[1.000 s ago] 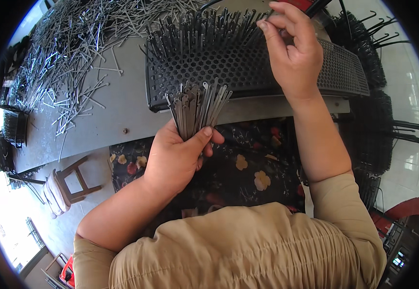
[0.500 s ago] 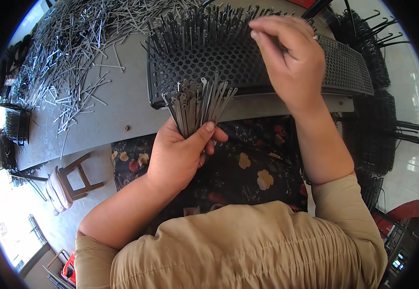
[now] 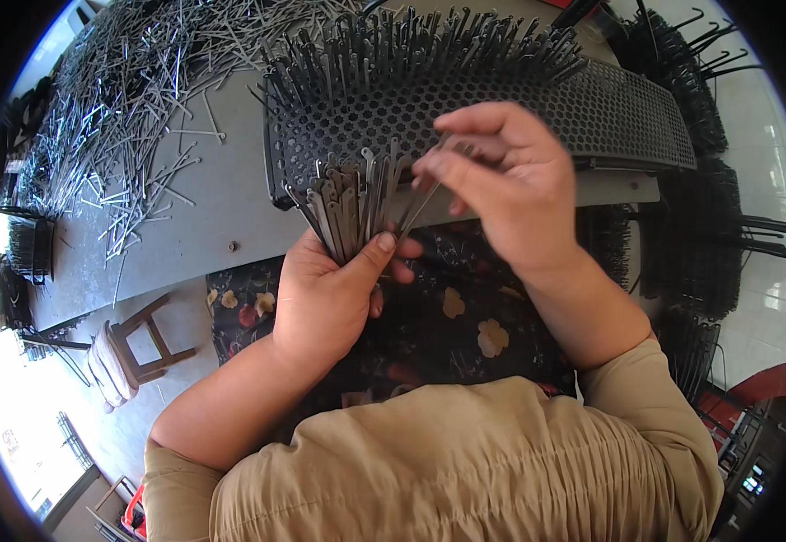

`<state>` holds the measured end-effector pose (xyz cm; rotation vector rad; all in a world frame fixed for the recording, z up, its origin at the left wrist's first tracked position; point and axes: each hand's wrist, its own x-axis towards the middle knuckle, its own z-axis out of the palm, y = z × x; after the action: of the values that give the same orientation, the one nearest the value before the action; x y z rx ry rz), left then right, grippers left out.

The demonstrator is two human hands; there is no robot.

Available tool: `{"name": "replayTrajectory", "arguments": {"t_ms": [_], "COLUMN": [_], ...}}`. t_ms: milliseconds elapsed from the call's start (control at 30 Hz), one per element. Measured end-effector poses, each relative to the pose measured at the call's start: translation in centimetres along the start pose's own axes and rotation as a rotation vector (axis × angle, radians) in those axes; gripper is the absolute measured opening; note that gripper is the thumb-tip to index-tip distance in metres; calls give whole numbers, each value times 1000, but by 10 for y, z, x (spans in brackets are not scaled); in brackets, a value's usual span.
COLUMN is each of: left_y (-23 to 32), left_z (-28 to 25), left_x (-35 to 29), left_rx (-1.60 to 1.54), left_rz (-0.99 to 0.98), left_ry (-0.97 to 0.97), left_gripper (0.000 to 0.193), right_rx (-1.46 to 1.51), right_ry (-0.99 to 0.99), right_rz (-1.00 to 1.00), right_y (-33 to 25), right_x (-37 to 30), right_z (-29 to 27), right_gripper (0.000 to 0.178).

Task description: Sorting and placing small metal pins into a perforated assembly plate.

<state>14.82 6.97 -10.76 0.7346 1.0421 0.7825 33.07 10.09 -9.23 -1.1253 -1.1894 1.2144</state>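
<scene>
My left hand (image 3: 334,285) is closed around a bundle of thin metal strips (image 3: 343,212) with small holed, rounded ends, which fan upward above the table's near edge. Just to the right of the bundle, my right hand (image 3: 506,181) pinches a slim metal strip (image 3: 422,206) between thumb and fingers; its lower end still meets the bundle beside my left thumb. Motion blurs the right fingertips. Behind both hands stands a long black perforated rack (image 3: 393,122). Many dark strips (image 3: 411,54) stand upright in its holes, mostly along the far side.
A large loose heap of metal strips (image 3: 140,99) covers the table's left part. The grey table (image 3: 185,239) has a small bolt near its front edge. A wooden stool (image 3: 145,339) stands at the left. Black racks of hanging strips (image 3: 696,239) stand at the right. Floral dark cloth (image 3: 465,307) covers my lap.
My right hand has come down and left from above the rack to the bundle, and its fingers now pinch a strip. My left hand keeps its hold; the view has shifted slightly.
</scene>
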Motion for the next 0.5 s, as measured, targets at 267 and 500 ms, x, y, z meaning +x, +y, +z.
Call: {"name": "replayTrajectory", "arguments": {"t_ms": [267,500], "left_y": [1,2], "left_z": [2,-1], "left_x": [2,4], "left_rx": [7,94], "left_rz": [-71,-125], "left_ry": [19,28], "left_gripper": [5,5], "right_rx": [-195,-175], "right_ry": [292,258], "right_rz": [-668,-675], "right_y": [-3,3], "right_x": [64,73], "right_z": [-75,-82], "right_gripper": [16,16]}}
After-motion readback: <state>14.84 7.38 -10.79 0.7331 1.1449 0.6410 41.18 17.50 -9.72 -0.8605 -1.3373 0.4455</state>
